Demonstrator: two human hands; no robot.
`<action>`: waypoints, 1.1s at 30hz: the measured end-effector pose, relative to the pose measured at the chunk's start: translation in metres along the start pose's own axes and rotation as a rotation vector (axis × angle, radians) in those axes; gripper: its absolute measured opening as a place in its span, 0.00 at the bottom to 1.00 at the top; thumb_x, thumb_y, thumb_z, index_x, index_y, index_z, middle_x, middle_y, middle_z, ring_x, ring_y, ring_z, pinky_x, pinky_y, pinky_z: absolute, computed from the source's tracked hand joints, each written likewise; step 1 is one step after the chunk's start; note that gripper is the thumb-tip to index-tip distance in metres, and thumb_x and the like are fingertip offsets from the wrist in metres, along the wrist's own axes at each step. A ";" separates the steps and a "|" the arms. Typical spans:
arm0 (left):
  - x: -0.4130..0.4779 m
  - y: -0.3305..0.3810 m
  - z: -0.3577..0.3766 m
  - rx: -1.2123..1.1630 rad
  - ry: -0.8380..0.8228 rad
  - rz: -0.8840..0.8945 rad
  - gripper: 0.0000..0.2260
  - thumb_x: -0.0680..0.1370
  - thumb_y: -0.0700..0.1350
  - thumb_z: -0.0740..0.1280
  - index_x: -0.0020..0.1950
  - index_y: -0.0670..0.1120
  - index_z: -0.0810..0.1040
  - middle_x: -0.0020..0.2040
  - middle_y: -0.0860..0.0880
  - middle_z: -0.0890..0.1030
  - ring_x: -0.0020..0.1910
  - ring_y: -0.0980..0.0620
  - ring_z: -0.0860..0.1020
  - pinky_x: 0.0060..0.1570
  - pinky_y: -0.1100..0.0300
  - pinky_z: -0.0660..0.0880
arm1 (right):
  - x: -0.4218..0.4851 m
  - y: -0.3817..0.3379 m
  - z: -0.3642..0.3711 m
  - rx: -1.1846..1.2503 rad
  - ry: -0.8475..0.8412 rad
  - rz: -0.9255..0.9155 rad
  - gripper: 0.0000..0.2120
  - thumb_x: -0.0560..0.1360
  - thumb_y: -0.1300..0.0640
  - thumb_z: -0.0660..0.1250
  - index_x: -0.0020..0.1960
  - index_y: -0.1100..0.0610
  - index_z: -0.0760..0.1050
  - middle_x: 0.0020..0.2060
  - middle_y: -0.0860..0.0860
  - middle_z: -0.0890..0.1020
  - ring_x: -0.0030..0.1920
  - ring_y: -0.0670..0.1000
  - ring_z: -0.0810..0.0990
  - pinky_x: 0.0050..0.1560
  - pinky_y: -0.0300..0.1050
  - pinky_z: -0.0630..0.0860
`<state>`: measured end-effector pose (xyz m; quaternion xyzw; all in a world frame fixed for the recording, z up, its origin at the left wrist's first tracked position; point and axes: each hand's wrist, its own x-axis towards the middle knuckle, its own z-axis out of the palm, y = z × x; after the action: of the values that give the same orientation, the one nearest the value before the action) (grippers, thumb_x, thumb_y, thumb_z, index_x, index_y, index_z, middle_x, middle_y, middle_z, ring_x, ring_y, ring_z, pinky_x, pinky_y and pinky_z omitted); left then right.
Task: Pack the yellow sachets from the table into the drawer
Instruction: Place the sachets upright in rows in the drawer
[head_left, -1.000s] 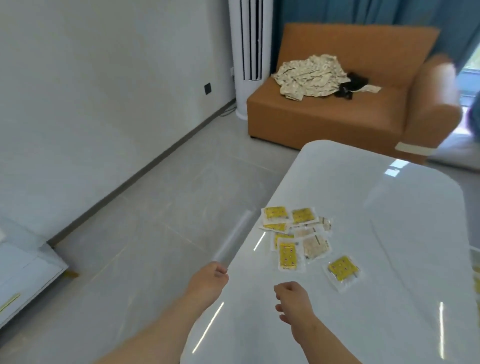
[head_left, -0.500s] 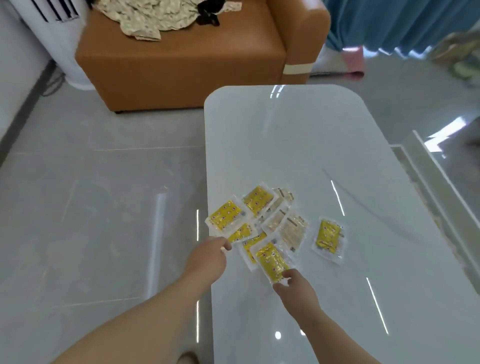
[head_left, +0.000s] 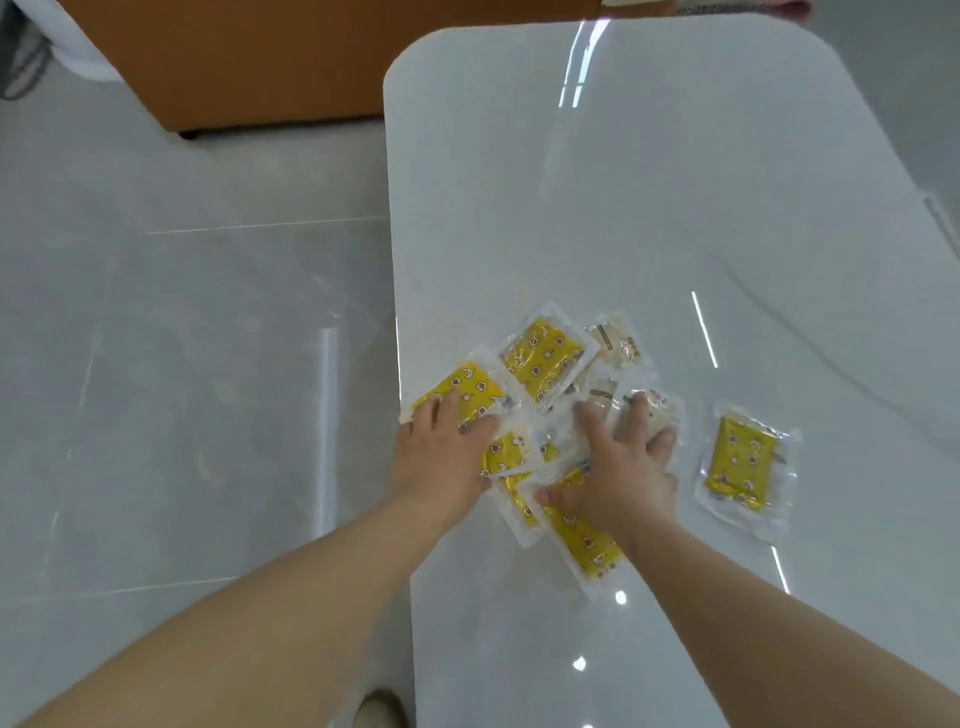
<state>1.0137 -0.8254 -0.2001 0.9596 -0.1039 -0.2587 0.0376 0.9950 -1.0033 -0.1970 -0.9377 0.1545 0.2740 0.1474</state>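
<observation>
A pile of small, flat yellow sachets (head_left: 543, 358) in clear plastic wrap lies on the shiny white table (head_left: 649, 208), close to its left edge. A lone sachet (head_left: 740, 460) lies by itself just to the right of the pile. Some packets in the pile look pale, not yellow. The drawer is not in view.

The left hand (head_left: 441, 457) lies flat on the left side of the pile, with its fingers out straight. The right hand (head_left: 618, 467) lies flat on the right side, with its fingers spread wide. Neither hand pinches anything.

The sachets look light, thin and bendy. Their wrap is smooth and the table is glossy, so they will likely slide easily. It may work well to push them into one stack, then take hold at the clear edges, thumb under and fingers on top.

Half a second ago the hands only touched the near edge of the pile with their fingertips. Now both are on top of it. The lone sachet has not moved.
</observation>
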 end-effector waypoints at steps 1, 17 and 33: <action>0.002 0.002 -0.001 0.012 0.027 -0.002 0.28 0.76 0.57 0.63 0.73 0.59 0.57 0.76 0.45 0.50 0.74 0.41 0.52 0.70 0.49 0.57 | 0.003 0.002 0.000 -0.005 0.034 -0.023 0.44 0.63 0.36 0.73 0.71 0.37 0.52 0.75 0.51 0.37 0.73 0.68 0.40 0.68 0.67 0.60; -0.110 0.043 0.062 -0.276 0.068 0.020 0.15 0.65 0.48 0.77 0.48 0.62 0.80 0.60 0.49 0.75 0.59 0.40 0.73 0.52 0.45 0.70 | -0.128 0.083 0.062 -0.078 0.159 -0.269 0.36 0.44 0.60 0.82 0.47 0.46 0.70 0.55 0.49 0.71 0.48 0.61 0.76 0.22 0.41 0.75; -0.172 0.103 0.093 -0.776 -0.095 -0.504 0.46 0.70 0.53 0.73 0.75 0.56 0.43 0.64 0.47 0.73 0.59 0.43 0.75 0.53 0.54 0.74 | -0.176 0.148 0.022 0.977 0.189 0.289 0.09 0.76 0.55 0.64 0.54 0.49 0.67 0.42 0.44 0.76 0.42 0.46 0.77 0.43 0.46 0.74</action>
<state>0.8035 -0.8904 -0.1831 0.8571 0.2353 -0.3232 0.3249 0.7889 -1.0933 -0.1451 -0.7492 0.4051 0.1015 0.5141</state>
